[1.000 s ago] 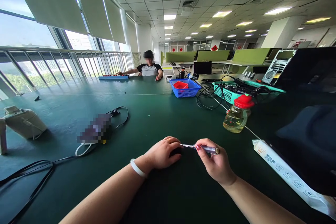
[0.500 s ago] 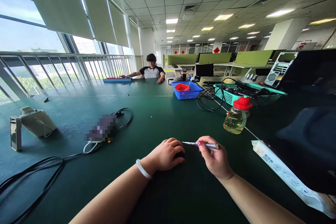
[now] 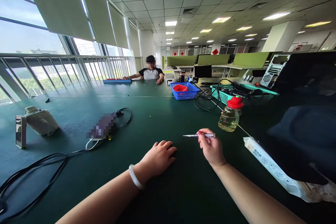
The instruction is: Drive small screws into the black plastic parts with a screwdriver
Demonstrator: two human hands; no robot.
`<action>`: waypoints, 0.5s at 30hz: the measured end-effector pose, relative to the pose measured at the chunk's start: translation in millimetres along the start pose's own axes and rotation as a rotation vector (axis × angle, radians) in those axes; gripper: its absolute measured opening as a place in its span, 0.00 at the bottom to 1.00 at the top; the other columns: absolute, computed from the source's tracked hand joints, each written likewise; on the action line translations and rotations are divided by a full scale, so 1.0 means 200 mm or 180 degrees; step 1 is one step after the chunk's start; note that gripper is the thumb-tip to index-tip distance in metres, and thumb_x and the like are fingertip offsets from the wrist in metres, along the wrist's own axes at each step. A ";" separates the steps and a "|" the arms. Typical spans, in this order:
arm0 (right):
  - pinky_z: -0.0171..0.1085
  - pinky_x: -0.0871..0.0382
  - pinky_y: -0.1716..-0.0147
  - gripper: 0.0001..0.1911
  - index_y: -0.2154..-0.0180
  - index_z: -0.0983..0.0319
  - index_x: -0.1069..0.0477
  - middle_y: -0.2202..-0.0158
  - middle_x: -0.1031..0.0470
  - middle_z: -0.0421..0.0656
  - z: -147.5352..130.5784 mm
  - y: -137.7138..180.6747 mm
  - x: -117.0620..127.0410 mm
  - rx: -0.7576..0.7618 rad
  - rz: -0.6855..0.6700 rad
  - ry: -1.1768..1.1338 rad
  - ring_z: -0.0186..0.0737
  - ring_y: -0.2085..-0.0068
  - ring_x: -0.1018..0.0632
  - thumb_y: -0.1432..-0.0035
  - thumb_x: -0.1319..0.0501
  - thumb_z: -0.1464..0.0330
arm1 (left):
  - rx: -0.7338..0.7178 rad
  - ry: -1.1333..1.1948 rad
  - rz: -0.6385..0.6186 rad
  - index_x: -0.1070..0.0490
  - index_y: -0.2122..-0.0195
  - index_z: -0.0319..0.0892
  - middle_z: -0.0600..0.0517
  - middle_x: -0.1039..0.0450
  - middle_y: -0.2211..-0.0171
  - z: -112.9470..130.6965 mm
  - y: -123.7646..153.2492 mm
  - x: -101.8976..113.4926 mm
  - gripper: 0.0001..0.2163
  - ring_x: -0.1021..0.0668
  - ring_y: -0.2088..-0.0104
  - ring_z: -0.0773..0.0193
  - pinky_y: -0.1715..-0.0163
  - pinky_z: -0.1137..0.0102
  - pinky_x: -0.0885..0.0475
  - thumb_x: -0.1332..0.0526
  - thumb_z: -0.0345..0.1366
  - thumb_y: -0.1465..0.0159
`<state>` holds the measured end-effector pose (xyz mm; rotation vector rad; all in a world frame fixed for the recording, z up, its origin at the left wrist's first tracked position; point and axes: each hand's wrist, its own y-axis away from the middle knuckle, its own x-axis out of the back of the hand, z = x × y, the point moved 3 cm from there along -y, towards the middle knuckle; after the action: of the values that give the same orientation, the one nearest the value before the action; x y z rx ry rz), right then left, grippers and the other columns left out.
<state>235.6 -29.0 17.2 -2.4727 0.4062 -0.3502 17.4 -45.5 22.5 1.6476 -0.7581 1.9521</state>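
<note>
A small screwdriver (image 3: 191, 135) with a clear handle is pinched in my right hand (image 3: 212, 148). Its thin metal tip points left, toward my left hand and apart from it. My left hand (image 3: 159, 157) is palm down over the dark green table (image 3: 147, 126), with its fingers spread and a pale bangle (image 3: 135, 177) at the wrist. Dark shade shows between thumb and forefinger; whether something black lies under the palm I cannot tell. Right of my right hand stands a glass bottle (image 3: 229, 120) with a red lid, holding yellowish liquid.
A blurred-out device (image 3: 102, 126) with cables lies left, near a white case (image 3: 42, 121) and a phone (image 3: 20, 131). A blue basket (image 3: 184, 94) and a green basket (image 3: 223, 95) of cables stand behind. A white packet (image 3: 270, 164) lies right. A person (image 3: 151, 71) sits at the far end.
My left hand has shifted left and its fingers have spread; the black rounded shape beneath it no longer shows clearly. My right hand, with the screwdriver, has moved slightly up, widening the gap between tip and left hand.
</note>
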 end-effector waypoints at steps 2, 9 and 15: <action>0.32 0.36 0.81 0.17 0.66 0.61 0.30 0.79 0.32 0.37 -0.01 0.00 0.00 0.0016 -0.0028 -0.0010 0.33 0.80 0.31 0.36 0.43 0.54 | 0.0022 0.0114 -0.0038 0.32 0.42 0.47 0.43 0.33 0.40 0.00 0.10 0.01 0.17 0.30 0.41 0.47 0.41 0.50 0.34 0.45 0.41 0.31; 0.32 0.37 0.82 0.15 0.67 0.60 0.30 0.79 0.32 0.37 -0.06 0.02 -0.02 0.0164 -0.0150 0.0077 0.33 0.80 0.31 0.35 0.44 0.56 | 0.0796 -0.0013 0.0080 0.33 0.39 0.53 0.49 0.34 0.37 -0.23 0.53 0.03 0.20 0.31 0.38 0.50 0.40 0.53 0.33 0.45 0.38 0.33; 0.32 0.38 0.81 0.16 0.68 0.60 0.30 0.78 0.31 0.38 -0.08 0.03 -0.03 0.0286 -0.0265 0.0221 0.33 0.80 0.31 0.35 0.45 0.56 | 0.1986 -0.0654 0.0210 0.30 0.41 0.43 0.42 0.32 0.39 -0.64 0.82 0.11 0.23 0.28 0.41 0.46 0.42 0.51 0.31 0.52 0.40 0.33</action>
<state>223.4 -39.3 25.2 -2.3994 0.3096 -0.4793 -188.1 -80.1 10.0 2.2269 -0.2744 2.2318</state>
